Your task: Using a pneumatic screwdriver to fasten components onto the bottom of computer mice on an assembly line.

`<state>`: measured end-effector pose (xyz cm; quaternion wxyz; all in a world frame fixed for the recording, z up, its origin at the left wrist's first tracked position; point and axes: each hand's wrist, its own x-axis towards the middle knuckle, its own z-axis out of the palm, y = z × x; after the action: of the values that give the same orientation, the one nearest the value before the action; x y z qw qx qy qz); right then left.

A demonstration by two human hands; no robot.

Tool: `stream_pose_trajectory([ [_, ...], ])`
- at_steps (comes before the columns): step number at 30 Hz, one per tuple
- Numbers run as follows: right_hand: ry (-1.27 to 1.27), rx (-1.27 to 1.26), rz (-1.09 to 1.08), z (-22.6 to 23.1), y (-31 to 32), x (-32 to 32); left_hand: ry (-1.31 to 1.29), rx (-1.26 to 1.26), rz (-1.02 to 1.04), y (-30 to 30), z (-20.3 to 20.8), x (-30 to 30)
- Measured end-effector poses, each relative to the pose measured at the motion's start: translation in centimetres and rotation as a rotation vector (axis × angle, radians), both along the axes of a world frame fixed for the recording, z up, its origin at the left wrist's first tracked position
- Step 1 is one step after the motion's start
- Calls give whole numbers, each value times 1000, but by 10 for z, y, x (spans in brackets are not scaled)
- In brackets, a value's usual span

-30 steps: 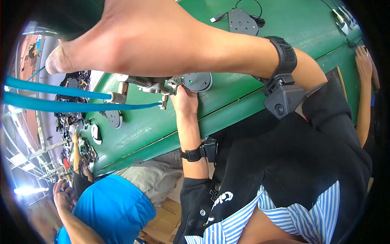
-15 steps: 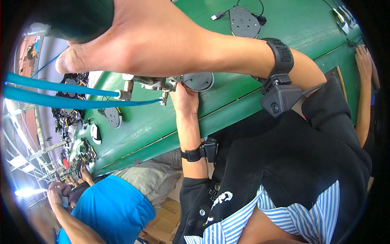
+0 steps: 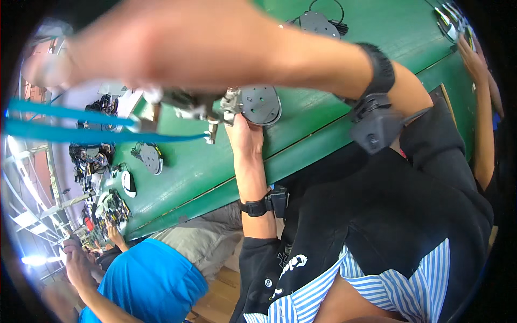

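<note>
Hand positions at the green table

The green table (image 3: 307, 103) extends beneath the work. The right hand (image 3: 145, 48) is raised above it and blurred; its grip cannot be determined. Two blue hoses (image 3: 107, 136) lead to metal fittings (image 3: 230, 105) below that hand in view. The left hand (image 3: 246, 137) is positioned at the grey plate (image 3: 263, 105); its fingers are hidden, so any pinch cannot be confirmed. The plate sits just right of the fittings.
</note>
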<state>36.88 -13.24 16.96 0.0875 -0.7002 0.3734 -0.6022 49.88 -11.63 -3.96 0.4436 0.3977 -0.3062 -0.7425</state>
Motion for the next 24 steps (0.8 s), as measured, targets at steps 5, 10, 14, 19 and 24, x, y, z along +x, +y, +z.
stream_pose_trajectory([
  [5, -208, -225, 98, 16, 13, -16, 182, -5, -104, -2, -1, -3],
  [10, -319, -250, 172, -1, 25, -15, 156, -58, -113, -1, -4, 2],
  [14, -462, -119, 448, -11, 22, -28, 166, -74, -146, 0, -4, -1],
  [19, -478, -198, 488, -23, 0, -26, 140, -52, -126, 3, -2, -6],
  [24, -493, -133, 346, -26, 15, -30, 117, -66, -110, 1, -7, -9],
])
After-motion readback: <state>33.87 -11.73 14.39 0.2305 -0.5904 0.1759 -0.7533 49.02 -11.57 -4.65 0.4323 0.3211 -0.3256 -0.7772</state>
